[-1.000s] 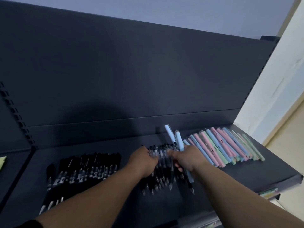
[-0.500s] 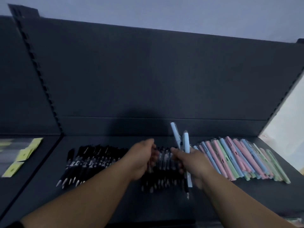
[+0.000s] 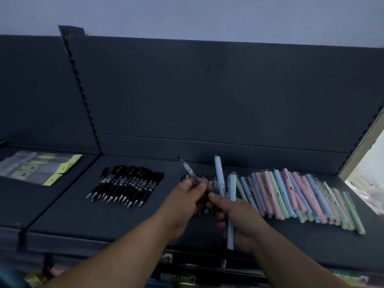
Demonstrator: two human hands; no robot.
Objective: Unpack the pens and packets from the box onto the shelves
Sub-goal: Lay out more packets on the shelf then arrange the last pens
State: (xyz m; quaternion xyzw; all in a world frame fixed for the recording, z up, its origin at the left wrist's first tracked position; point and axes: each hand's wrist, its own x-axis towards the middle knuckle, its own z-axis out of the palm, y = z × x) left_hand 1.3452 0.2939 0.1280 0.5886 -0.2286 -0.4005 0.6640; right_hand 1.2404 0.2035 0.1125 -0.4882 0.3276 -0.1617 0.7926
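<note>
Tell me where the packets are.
In the head view the packets lie at far left on the neighbouring shelf, left of the row of black pens.

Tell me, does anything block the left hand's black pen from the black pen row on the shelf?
Nothing visible does. The left hand holds the black pen raised, and only bare shelf lies between it and the black pen row.

A pale blue-grey painted wall (image 3: 207, 15) rises above a dark metal back panel (image 3: 207, 90). A dark slotted upright rail (image 3: 83, 96) divides that panel. Blurred green-and-red printed labels (image 3: 167, 257) sit low in view.
</note>
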